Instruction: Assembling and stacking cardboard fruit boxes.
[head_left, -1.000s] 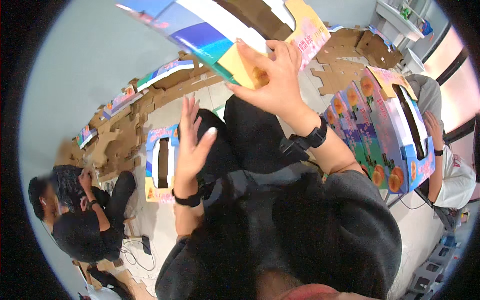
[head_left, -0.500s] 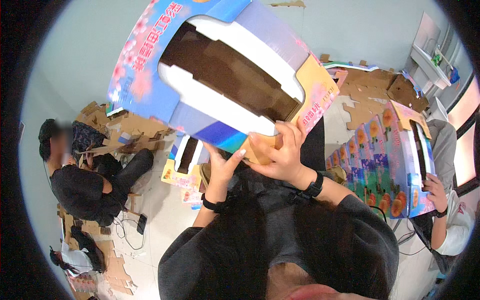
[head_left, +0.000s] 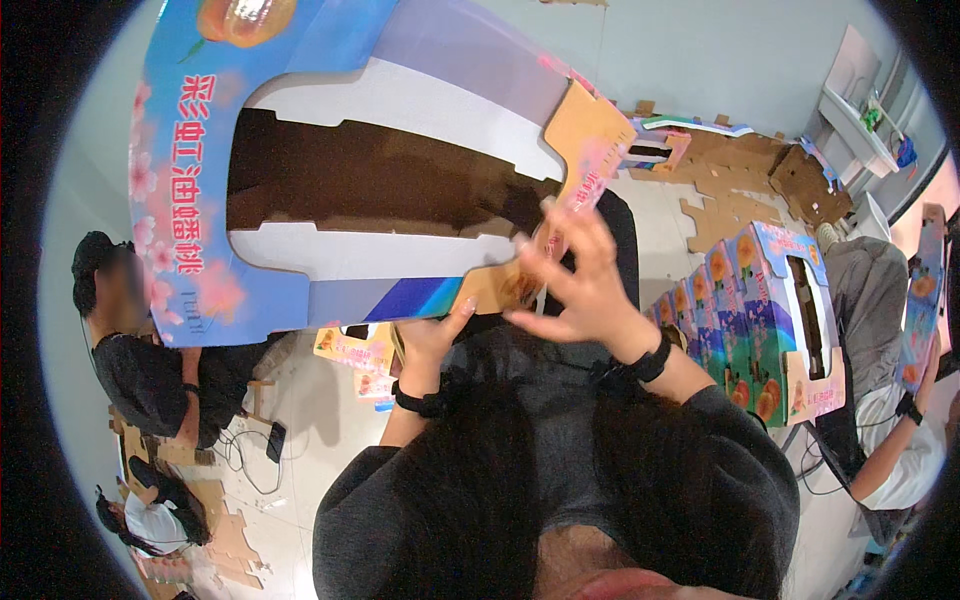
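A large printed cardboard carton [head_left: 285,300], blue, purple and orange with fruit and blossom pictures, is held up tilted in front of me. Through a wide cut-out with white edges its dark brown inside shows. My left hand [head_left: 430,342] grips the near edge by the orange end, thumb on the outside and the other fingers mostly hidden beneath. Beside that orange end my right hand [head_left: 585,290] has its fingers spread and slightly blurred. Its fingertips overlap the carton's corner, and whether they touch it I cannot tell.
Similar cartons [head_left: 740,310] stand in a row at right, near a person in a white sleeve [head_left: 880,455] holding another printed piece. Brown cardboard sheets [head_left: 735,190] lie behind. At left sits a person in black [head_left: 150,380]; a cable and black device [head_left: 276,442] lie on the floor.
The carton has swung left and come nearer, turning so its blue end shows more. My right hand has loosened from its corner and spread its fingers. The person at right has released the row's front carton.
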